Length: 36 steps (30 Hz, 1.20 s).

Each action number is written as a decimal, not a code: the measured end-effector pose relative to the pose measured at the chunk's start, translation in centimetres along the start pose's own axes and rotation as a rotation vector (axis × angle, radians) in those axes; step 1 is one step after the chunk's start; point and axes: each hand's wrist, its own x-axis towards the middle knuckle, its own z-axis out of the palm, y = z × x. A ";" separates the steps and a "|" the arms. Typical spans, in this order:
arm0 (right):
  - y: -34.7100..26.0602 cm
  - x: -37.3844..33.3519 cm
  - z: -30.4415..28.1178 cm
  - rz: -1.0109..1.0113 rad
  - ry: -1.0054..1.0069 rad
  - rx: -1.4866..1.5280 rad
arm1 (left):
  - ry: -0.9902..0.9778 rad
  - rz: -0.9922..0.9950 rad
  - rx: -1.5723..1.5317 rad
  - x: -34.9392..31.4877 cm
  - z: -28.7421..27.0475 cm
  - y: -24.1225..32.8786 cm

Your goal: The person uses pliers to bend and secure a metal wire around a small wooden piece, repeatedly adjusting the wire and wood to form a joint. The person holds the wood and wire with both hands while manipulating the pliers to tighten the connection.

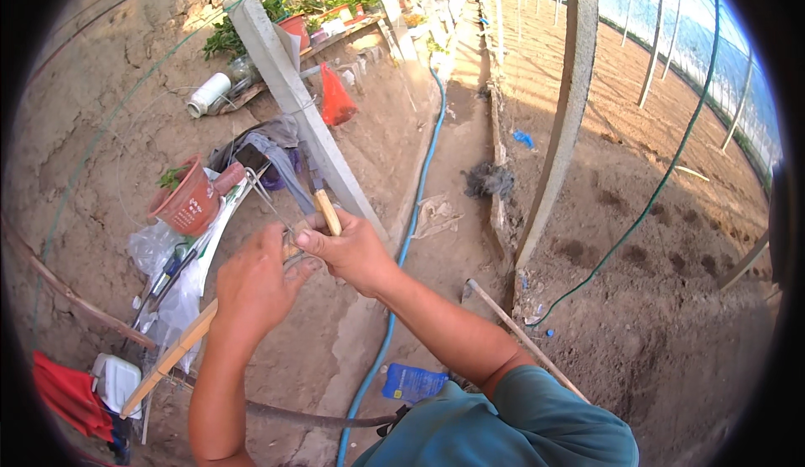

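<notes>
My left hand (258, 278) is closed round a long pale wooden stick (172, 358) that slants down past my forearm to the lower left. My right hand (356, 253) touches it at the stick's upper end, thumb pressed in. Held in my right hand is a tool with a pale wooden handle (328, 213); its narrow metal end points away from me, and its exact kind is unclear. Thin metal rods or wires (267, 194) reach up from between my hands. My fingers hide how these join the stick.
Left of my hands stand a reddish plant pot (186, 203), plastic bags (155, 245) and a phone (251, 158). A concrete post (289, 90) leans beyond them. A blue hose (408, 241) runs along the dirt path. At right, another post (563, 123) borders tilled soil.
</notes>
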 end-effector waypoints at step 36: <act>-1.6 -4.5 -38.0 0.478 0.608 -0.308 | 0.275 0.073 -0.375 -2.2 1.0 0.4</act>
